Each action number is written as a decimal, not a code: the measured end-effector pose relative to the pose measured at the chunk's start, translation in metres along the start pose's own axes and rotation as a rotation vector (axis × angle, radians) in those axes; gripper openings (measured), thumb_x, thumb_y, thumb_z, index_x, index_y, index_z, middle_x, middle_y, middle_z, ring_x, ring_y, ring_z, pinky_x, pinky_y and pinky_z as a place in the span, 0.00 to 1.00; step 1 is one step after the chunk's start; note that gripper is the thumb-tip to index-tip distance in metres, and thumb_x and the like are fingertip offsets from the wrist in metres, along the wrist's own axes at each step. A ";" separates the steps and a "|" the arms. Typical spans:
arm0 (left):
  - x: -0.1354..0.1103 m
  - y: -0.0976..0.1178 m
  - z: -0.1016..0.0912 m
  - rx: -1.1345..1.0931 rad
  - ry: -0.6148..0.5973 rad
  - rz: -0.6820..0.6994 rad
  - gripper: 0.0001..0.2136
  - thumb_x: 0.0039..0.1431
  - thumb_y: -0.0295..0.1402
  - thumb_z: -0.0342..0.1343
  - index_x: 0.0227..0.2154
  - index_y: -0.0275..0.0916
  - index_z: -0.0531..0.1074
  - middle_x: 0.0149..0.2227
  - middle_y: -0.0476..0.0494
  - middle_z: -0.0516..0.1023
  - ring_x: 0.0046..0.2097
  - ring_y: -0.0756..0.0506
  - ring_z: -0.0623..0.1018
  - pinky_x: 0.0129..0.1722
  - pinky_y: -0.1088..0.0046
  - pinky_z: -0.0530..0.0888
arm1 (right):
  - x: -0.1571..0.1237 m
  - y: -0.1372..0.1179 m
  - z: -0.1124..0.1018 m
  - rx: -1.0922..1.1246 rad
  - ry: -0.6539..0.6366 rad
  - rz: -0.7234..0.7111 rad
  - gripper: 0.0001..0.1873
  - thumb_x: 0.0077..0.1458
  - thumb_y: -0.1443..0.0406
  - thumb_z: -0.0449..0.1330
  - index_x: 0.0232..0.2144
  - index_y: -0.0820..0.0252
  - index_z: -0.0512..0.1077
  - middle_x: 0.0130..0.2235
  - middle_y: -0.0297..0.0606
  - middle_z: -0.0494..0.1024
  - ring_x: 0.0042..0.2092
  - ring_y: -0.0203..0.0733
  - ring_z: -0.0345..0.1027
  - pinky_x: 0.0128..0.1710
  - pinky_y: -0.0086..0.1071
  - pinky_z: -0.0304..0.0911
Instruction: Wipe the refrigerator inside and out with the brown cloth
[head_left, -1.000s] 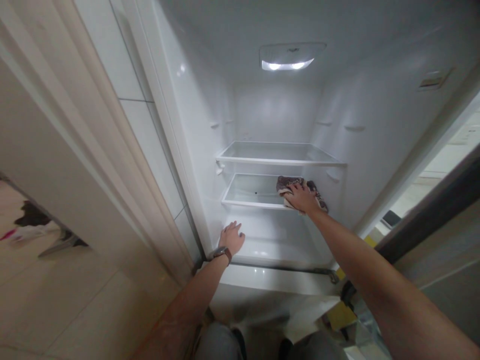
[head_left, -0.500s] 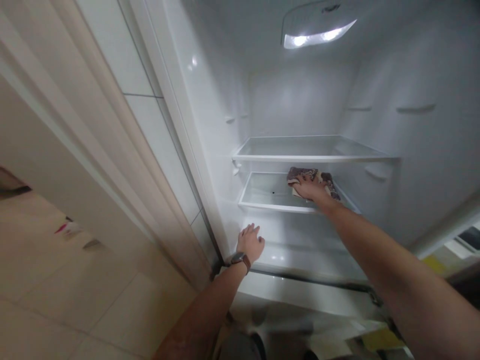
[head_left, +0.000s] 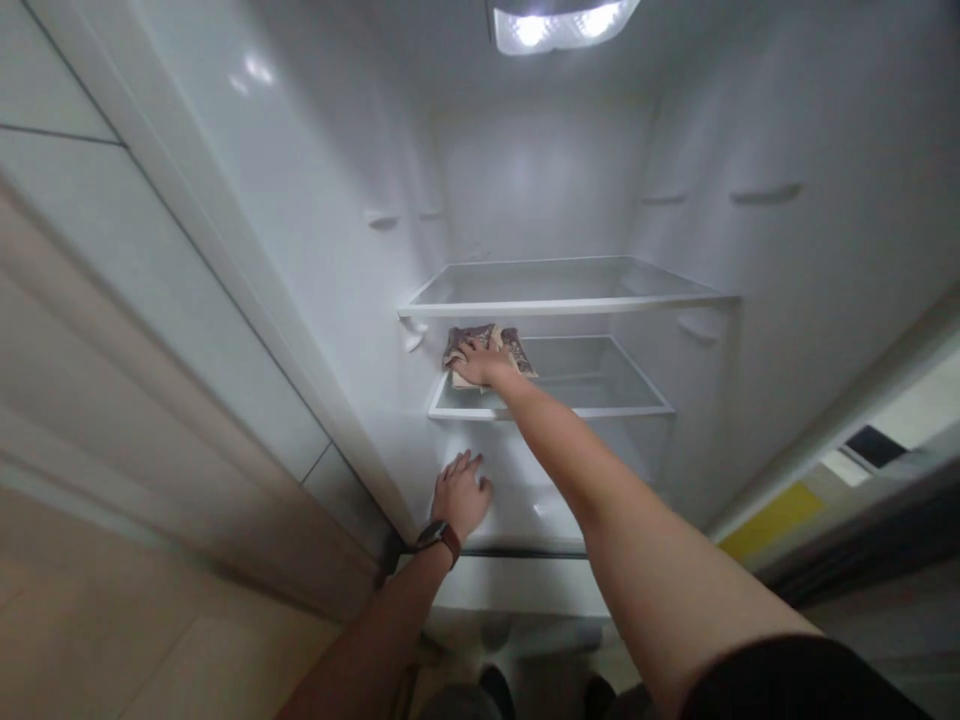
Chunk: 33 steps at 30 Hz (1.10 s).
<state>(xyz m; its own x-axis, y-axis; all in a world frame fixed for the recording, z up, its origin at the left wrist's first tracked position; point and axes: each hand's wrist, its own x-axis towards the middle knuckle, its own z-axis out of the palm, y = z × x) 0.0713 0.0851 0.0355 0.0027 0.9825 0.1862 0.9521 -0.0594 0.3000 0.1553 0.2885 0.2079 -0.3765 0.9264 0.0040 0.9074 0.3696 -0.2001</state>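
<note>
On the lower shelf [head_left: 600,378], left end: one patterned cloth [head_left: 519,352], under right hand [head_left: 481,363].
Folded fabric, brown and cream; white-rimmed, glassy shelf, open room rightward. Right fingers spread flat over cloth, unclenched. Left hand [head_left: 459,495] below, fingers splayed, released, near smooth white left wall [head_left: 330,290].
</note>
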 end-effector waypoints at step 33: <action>0.006 0.000 0.007 0.030 0.019 0.006 0.25 0.64 0.34 0.50 0.64 0.39 0.72 0.69 0.39 0.66 0.69 0.39 0.66 0.68 0.58 0.63 | -0.166 0.037 -0.001 -0.053 0.266 0.166 0.32 0.67 0.47 0.44 0.67 0.48 0.62 0.70 0.44 0.61 0.73 0.65 0.43 0.66 0.70 0.43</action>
<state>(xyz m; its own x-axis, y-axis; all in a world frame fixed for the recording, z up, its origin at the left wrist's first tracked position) 0.0737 0.0917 0.0305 0.0024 0.9787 0.2054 0.9607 -0.0593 0.2713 0.2513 0.1489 0.2008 -0.1670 0.9581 0.2327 0.9634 0.2088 -0.1682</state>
